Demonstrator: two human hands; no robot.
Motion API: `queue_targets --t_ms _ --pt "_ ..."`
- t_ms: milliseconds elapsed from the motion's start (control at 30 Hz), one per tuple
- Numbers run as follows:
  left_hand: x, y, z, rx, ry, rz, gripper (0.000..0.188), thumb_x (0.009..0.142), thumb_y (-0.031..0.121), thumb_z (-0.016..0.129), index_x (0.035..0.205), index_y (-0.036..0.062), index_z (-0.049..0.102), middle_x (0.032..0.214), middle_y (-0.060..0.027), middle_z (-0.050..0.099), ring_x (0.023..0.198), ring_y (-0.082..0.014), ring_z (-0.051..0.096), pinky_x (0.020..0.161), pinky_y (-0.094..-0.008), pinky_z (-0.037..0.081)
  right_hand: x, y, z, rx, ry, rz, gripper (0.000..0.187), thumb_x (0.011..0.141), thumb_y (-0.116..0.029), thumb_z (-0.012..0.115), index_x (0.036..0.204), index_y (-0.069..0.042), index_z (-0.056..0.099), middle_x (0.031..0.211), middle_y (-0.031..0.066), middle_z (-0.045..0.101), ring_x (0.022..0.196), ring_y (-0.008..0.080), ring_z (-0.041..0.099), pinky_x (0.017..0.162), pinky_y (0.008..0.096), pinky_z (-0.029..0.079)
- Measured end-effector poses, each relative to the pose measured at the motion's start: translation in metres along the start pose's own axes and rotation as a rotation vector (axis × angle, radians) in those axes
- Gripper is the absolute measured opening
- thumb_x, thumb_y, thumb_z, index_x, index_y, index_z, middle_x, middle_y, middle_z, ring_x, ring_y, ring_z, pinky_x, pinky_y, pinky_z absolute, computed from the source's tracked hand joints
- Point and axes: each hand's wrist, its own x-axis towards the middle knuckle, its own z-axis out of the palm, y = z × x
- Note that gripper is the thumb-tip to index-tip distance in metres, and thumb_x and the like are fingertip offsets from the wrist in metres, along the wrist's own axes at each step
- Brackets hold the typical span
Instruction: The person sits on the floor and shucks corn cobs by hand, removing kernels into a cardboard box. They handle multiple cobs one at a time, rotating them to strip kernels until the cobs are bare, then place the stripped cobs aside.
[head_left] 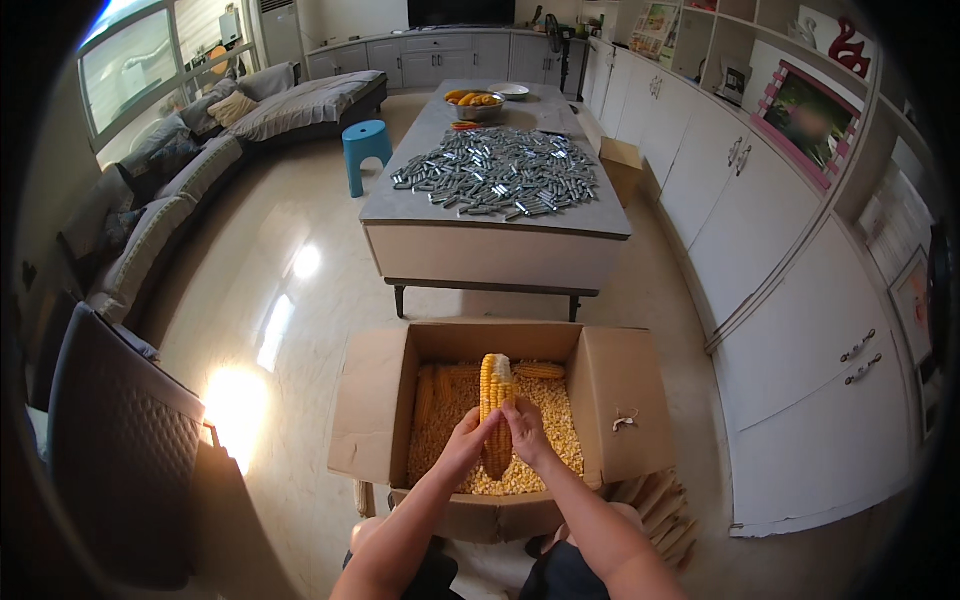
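Observation:
Both my hands hold one ear of corn point(494, 385) upright over an open cardboard box point(625, 400). My left hand point(466, 440) wraps its left side, and my right hand point(526, 432) presses on the right side with the thumb near the middle. Yellow kernels cover most of the ear; a pale bare patch shows at its upper right. Loose corn kernels point(545, 430) fill the bottom of the box. Whole ears lie inside at the back left, and another ear point(540, 371) rests at the back right.
Beyond the box stands a long grey table point(400, 210) bearing many small metal cylinders point(500, 170) and a metal bowl point(473, 108) of yellow ears. Stripped cobs point(660, 515) lie on the floor at the box's right. A quilted chair point(130, 440) is at left, a blue stool point(367, 150) beside the table.

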Motion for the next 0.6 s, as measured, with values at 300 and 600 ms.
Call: queue_targets --t_ms 300,600 --pt "-0.010 -0.004 0.010 0.350 -0.011 0.122 0.039 0.088 0.029 0.056 0.112 0.0011 0.044 0.093 -0.0031 0.053 0.081 -0.0082 0.049 0.070 -0.0217 0.042 0.004 -0.009 -0.024 -0.244 0.148 0.069 0.044 0.088 -0.043 0.042 0.095 -0.001 0.053 0.086 0.0224 0.060 0.081 0.0381 0.058 0.067 0.0390 0.047" --pt "-0.008 0.000 0.011 0.246 -0.034 0.065 0.036 0.090 0.030 0.051 0.111 0.0013 0.045 0.096 -0.0017 0.051 0.085 -0.0066 0.047 0.074 -0.0201 0.041 0.004 0.004 -0.029 -0.073 0.128 0.017 0.039 0.089 -0.034 0.041 0.095 0.003 0.051 0.088 0.0250 0.057 0.082 0.0388 0.056 0.070 0.0415 0.044"
